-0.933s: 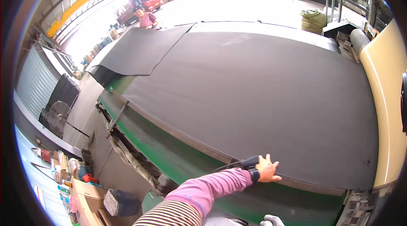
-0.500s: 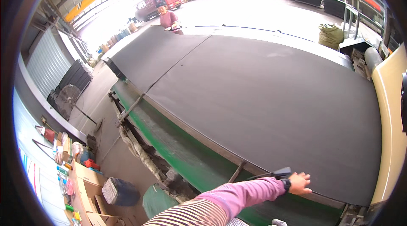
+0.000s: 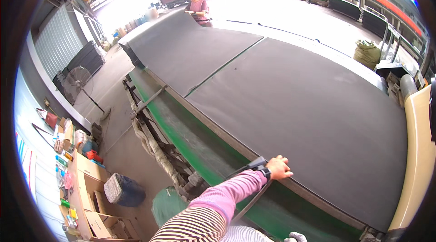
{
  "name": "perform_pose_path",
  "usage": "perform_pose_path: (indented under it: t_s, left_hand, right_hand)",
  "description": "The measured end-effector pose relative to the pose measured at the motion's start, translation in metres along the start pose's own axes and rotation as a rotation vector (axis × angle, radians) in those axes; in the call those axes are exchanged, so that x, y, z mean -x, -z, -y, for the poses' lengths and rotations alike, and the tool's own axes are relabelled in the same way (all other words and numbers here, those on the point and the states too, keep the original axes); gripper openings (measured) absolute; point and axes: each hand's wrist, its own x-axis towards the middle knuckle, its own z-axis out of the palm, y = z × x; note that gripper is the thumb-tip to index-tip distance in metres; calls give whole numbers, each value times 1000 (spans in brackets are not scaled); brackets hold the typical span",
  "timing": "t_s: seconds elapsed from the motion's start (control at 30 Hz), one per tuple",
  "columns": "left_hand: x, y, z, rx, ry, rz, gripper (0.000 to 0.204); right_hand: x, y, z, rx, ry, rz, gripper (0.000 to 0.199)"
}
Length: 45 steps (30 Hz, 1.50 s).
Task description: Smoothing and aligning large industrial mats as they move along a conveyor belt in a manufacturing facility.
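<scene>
Left hand (image 3: 279, 168) lies flat on the near edge of the big dark sheet (image 3: 290, 105), fingers slightly spread, pressing down, not pinching. A thin dark strip (image 3: 249, 196) curls off the sheet edge just below that hand and hangs past the pink sleeve; whether the hand holds it, cannot tell. Right hand (image 3: 296, 237) is only a gloved sliver below the sheet's near edge; its fingers cannot be read.

The sheet covers the long green table (image 3: 200, 146). At its far end a second person (image 3: 198, 6) handles that end.

Risks, as I judge them: the loose strip could snag on the frame below the sheet edge; a pull from the far end could drag the sheet under the flat palm.

Left of the sheet: cardboard boxes (image 3: 93, 196), small coloured bottles (image 3: 63, 160), a grey wrapped bundle (image 3: 123, 189). Right of it, a green sack (image 3: 367, 53).
</scene>
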Motion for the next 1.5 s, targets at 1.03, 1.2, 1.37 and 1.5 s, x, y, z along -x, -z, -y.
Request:
perform_pose_path:
  t_s: [1.03, 1.2, 1.37, 1.5]
  left_hand:
    - [-2, -30, 49, -299, -111, 68, 51]
    - [5, -55, 43, -394, -547, -124, 33]
    - [-18, -45, -72, 99, -611, -111, 43]
    - [2, 8, -20, 198, -301, -235, 32]
  right_hand:
    - [13, 52, -48, 218, 164, -100, 33]
    - [-9, 28, -31, 167, 112, 93, 34]
    - [-28, 39, -15, 314, 379, -140, 22]
    - [-80, 56, -15, 425, 523, -351, 26]
